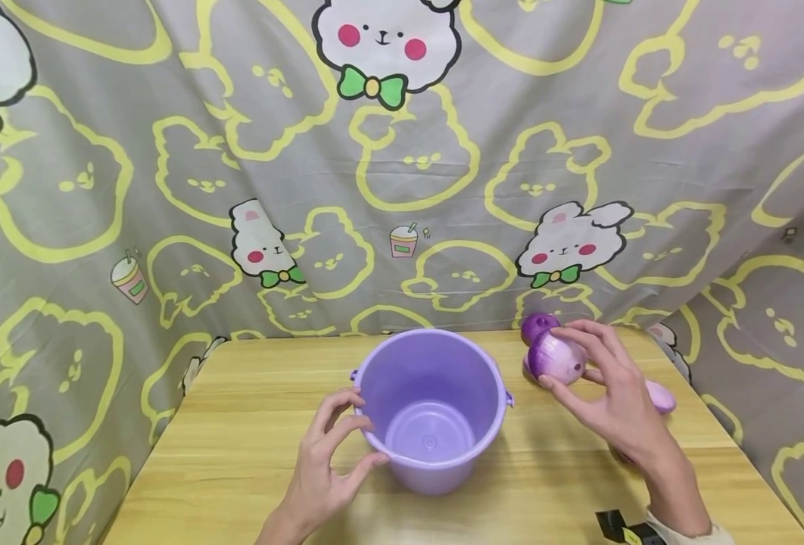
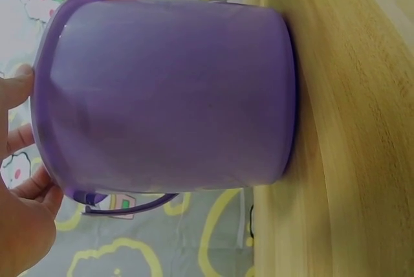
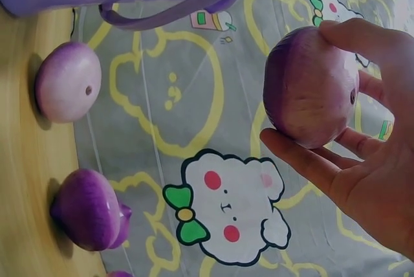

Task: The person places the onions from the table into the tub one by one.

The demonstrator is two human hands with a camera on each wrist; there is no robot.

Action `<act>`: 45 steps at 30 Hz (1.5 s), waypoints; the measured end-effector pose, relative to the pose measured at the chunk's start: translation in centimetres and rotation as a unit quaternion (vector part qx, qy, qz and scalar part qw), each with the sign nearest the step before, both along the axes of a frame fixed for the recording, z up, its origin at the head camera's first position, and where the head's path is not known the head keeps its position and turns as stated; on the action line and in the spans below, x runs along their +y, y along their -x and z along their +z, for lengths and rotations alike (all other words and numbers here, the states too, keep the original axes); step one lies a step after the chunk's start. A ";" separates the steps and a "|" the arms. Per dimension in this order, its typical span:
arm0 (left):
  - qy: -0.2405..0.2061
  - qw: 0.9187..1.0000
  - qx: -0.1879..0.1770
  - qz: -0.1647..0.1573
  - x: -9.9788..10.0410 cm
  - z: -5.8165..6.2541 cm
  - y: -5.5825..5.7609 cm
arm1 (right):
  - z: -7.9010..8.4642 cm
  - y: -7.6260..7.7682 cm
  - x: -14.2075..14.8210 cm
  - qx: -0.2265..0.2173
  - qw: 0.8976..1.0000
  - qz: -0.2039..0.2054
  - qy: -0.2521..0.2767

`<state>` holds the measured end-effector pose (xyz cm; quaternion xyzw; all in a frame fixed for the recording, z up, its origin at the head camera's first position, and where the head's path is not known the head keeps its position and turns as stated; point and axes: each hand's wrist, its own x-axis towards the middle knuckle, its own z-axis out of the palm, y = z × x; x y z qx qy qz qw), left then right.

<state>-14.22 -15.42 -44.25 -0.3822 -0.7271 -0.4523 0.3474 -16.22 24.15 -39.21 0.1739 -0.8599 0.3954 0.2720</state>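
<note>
A purple bucket stands upright on the table, its inside bare to the bottom. My left hand holds its near left rim, with fingers and thumb spread along the edge; the left wrist view shows the thumb and fingertips at the rim. To the right of the bucket, my right hand grips a purple onion between thumb and fingers, raised above the table. Below it in the right wrist view lie a pale onion and a darker purple onion.
The wooden table backs onto a patterned curtain. Another dark onion sits at the back right, and a pale purple one is partly hidden behind my right hand. The bucket's handle hangs beside it.
</note>
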 end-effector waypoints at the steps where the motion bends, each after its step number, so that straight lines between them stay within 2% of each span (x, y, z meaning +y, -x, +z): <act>1: 0.000 1.000 -0.001 0.000 0.0 0.0 0.0 | 0.0 0.0 -0.1 0.000 1.000 0.001 -0.002; 6: -0.001 1.000 -0.005 0.000 0.0 -0.1 0.1 | 0.2 -0.1 -0.4 0.005 1.000 0.003 -0.004; 15: -0.002 1.000 -0.002 -0.004 -0.1 -0.5 0.4 | 0.7 -0.3 -0.9 0.038 0.999 0.022 -0.005; 22: -0.004 1.000 -0.003 -0.005 -0.1 -0.5 0.4 | 0.9 -0.2 -1.6 0.087 0.995 0.054 -0.008; 29: -0.005 1.000 0.002 -0.009 0.0 -0.3 0.5 | 1.0 -0.4 -2.2 0.094 0.993 0.075 0.000; 45: -0.002 1.000 -0.004 -0.006 -0.3 -0.8 0.5 | 1.1 -0.9 -4.2 0.129 0.985 0.115 0.010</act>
